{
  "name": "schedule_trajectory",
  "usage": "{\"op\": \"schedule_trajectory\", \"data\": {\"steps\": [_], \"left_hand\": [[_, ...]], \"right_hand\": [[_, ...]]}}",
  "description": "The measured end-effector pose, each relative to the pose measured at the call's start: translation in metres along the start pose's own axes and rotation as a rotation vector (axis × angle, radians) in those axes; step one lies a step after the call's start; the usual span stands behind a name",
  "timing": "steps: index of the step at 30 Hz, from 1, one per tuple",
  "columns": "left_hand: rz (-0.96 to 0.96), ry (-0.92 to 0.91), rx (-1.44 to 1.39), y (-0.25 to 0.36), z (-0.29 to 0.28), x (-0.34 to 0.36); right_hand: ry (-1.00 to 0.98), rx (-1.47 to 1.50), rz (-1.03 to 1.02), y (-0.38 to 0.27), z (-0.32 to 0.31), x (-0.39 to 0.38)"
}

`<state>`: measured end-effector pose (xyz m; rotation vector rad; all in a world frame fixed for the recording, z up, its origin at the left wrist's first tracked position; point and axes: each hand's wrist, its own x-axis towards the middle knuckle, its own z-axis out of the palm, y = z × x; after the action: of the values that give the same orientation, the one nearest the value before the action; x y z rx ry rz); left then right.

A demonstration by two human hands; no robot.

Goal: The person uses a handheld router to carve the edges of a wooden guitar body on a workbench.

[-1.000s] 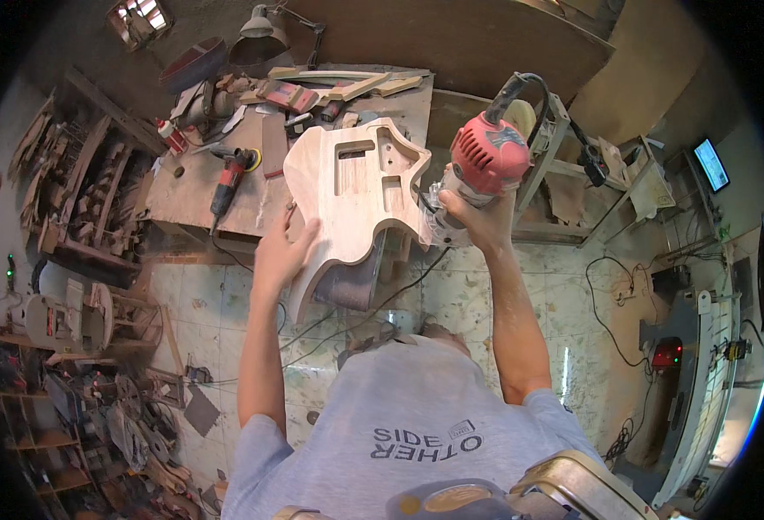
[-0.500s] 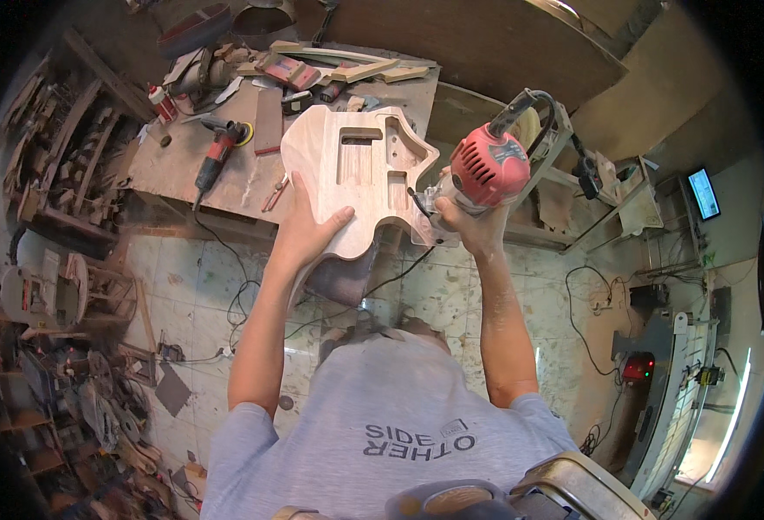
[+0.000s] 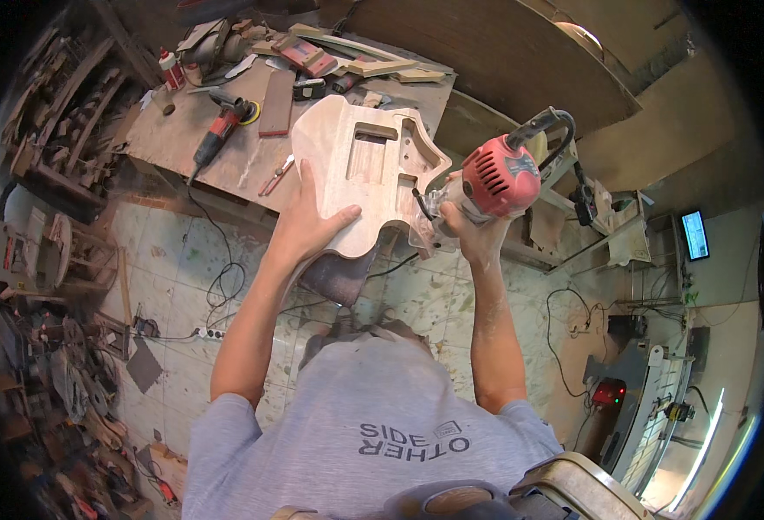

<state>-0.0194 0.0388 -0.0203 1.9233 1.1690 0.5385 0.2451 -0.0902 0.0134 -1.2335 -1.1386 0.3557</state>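
Observation:
An unfinished pale wooden guitar body (image 3: pixel 334 165), with routed cavities and two horns, lies over the near edge of the workbench. My left hand (image 3: pixel 313 221) grips its near left side, thumb on the top face and the other fingers along the edge, partly hidden. A red corded router (image 3: pixel 496 178) sits at the body's right edge, near the cutaway. My right hand (image 3: pixel 475 232) is closed round the router's lower housing, with its thumb toward the guitar body. A clear plate at the router's base overlaps the wood; the bit is hidden.
On the workbench (image 3: pixel 161 143) lie a red and black angle polisher (image 3: pixel 217 134), a dark wood strip (image 3: pixel 275 104), a white glue bottle (image 3: pixel 171 71) and piled offcuts. Cables (image 3: pixel 226 282) cross the tiled floor. A wood rack stands left, a lit screen (image 3: pixel 696 234) right.
The whole view has shifted and turned slightly. My hands keep the same holds on the guitar body and the router, which stay in nearly the same position against each other.

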Motion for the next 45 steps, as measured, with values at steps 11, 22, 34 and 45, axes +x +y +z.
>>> {"op": "schedule_trajectory", "data": {"steps": [11, 22, 34, 45], "left_hand": [[0.029, 0.035, 0.005, 0.000, 0.000, -0.002], [0.001, 0.026, 0.061, 0.005, -0.003, -0.004], [-0.062, -0.002, 0.025, 0.018, -0.011, -0.009], [-0.032, 0.010, 0.015, 0.014, -0.008, -0.007]], "right_hand": [[0.061, -0.041, 0.036, 0.008, 0.012, 0.013], [0.026, -0.050, -0.072, 0.029, 0.019, 0.049], [0.054, -0.011, -0.087, 0.034, 0.016, 0.068], [0.087, -0.005, -0.083, 0.036, 0.003, 0.087]]}}
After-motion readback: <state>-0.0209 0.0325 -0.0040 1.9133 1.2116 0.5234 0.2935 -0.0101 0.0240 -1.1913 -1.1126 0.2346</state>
